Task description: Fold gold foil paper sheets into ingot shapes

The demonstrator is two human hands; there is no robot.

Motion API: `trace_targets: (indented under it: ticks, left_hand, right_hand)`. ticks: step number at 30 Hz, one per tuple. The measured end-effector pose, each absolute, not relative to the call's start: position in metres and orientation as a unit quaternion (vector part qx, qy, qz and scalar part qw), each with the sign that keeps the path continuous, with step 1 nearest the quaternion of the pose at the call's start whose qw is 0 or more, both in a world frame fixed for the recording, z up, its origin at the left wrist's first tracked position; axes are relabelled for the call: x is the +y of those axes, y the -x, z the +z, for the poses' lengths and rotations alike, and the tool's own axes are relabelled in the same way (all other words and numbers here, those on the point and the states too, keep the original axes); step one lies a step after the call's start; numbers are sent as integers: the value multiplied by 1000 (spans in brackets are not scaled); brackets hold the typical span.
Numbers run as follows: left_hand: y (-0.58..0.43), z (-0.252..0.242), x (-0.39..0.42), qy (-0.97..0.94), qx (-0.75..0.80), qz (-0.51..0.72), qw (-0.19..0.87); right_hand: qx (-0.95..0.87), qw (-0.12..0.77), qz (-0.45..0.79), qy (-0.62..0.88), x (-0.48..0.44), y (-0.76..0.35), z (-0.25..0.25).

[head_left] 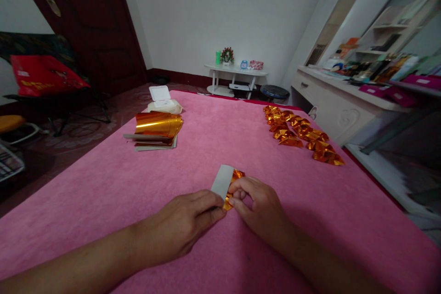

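Both hands meet at the middle front of a pink-covered table (103,193). Between them is a small sheet of gold foil paper (225,181), its white back turned up and partly folded. My left hand (188,225) pinches the sheet's lower left edge with closed fingers. My right hand (257,204) pinches the gold folded part from the right, fingers curled. A stack of flat gold foil sheets (156,128) lies at the far left of the table. Several folded gold foil pieces (299,135) lie in rows at the far right.
A white wipes pack (163,101) with its lid up sits behind the stack. A white cabinet (337,101) with cluttered shelves runs along the right. A low white side table (234,78) and dark stool (274,92) stand by the far wall. A dark door (89,23) and red bag (43,76) are left.
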State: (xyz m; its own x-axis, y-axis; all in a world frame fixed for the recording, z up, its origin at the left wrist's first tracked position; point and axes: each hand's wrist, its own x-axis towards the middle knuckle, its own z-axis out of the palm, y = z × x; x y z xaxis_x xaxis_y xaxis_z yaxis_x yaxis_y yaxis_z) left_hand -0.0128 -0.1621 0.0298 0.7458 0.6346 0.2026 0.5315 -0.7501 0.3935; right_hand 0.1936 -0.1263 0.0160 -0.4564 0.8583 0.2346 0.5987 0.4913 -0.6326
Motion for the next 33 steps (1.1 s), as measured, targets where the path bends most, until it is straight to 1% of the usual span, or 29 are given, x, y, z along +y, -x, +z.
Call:
trace_targets:
  ticks: [3,8,12,14,16,19,22,25,29,33]
  left_hand:
    - [11,30,-162,-918,321,171,159]
    - [14,29,-158,-941,253,196,110]
    - [16,27,-157,-949,238,187,87]
    - [16,27,-158,-951,241,173,85]
    - [15,26,-159,-952,248,158,82]
    - [15,26,-160,-952,264,133,79]
    - [15,26,-160,-952,268,122,80]
    - [15,27,-159,-953,267,116,85]
    - [13,31,-160,-950,279,109,90]
    - [13,31,-160,-951,274,107,91]
  right_hand:
    - [-817,271,244,447,-127,-193,16]
    - [-815,273,239,452,-127,-192,17]
    - [-821,267,227,450,-124,-190,17]
    - [-836,261,197,440,-125,-190,17]
    - [-864,243,126,424,-128,-190,16]
    - [-907,177,3,381,-141,-193,17]
    - [-925,131,-58,353,-155,-196,20]
    - [-918,110,-91,371,-160,-194,25]
    - [-903,82,-68,417,-159,-185,26]
    - [-907,97,-84,402,-166,-188,21]
